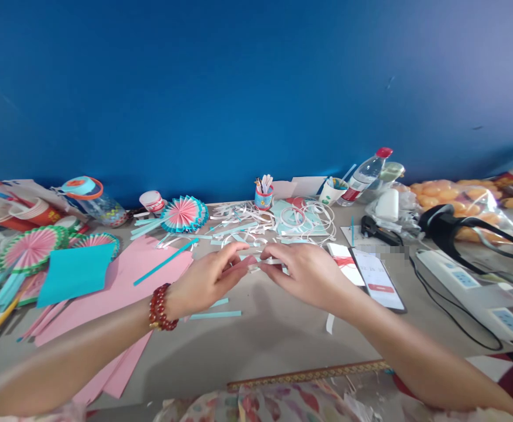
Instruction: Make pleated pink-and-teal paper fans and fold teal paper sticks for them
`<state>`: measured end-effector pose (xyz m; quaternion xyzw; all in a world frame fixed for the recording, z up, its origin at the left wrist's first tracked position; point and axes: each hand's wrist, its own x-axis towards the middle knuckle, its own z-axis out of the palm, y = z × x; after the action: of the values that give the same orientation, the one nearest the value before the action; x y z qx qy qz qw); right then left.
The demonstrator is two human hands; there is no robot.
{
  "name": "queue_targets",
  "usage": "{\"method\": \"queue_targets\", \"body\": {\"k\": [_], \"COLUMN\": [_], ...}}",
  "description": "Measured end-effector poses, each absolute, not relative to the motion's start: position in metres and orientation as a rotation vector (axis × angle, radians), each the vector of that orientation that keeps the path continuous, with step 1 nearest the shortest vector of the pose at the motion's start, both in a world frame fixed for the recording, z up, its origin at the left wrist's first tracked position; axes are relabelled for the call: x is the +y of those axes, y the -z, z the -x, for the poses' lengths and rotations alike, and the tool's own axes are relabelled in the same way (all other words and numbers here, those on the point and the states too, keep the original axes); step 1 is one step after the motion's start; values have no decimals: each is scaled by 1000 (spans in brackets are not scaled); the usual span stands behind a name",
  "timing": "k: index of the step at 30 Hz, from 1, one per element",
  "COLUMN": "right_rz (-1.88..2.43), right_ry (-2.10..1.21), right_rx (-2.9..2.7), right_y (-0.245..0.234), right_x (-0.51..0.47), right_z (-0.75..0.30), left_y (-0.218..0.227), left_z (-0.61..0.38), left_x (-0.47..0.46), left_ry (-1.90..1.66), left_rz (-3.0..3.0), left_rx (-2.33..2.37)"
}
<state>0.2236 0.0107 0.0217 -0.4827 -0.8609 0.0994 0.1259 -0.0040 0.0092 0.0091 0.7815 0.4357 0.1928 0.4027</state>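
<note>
My left hand point(206, 280), with a red bead bracelet point(161, 306) at the wrist, pinches a small piece of pink paper point(249, 261) over the middle of the table. Facing it, my right hand point(305, 274) closes thumb and fingers on a narrow white strip point(276, 261), close against the pink piece. Fingers hide much of both. Beneath the left forearm lie large pink paper sheets point(127, 275). Short light-blue strips point(216, 315) rest on the table beside my left wrist, and a white scrap point(329, 323) lies below my right hand.
Pleated pink and blue paper rosettes point(184, 214) and a blue sheet point(77, 274) are at left. Tangled paper strips point(239, 218) lie by a pen cup point(263, 198) near the blue wall. To the right are a bottle point(364, 177), a phone point(378, 278) and a power strip point(471, 287).
</note>
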Motion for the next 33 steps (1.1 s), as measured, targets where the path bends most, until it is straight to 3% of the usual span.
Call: {"method": "queue_targets", "body": {"k": [11, 33], "right_rz": [1288, 1251], "right_ry": [-79, -196], "right_rx": [-2482, -2385], "right_y": [-22, -14], "right_x": [6, 10], "right_z": [-223, -221], "left_y": [0, 11], "left_z": [2, -7], "left_x": [21, 23], "left_ry": [-424, -613], "left_rz": [-1834, -1796], "left_rx": [1083, 1035]}}
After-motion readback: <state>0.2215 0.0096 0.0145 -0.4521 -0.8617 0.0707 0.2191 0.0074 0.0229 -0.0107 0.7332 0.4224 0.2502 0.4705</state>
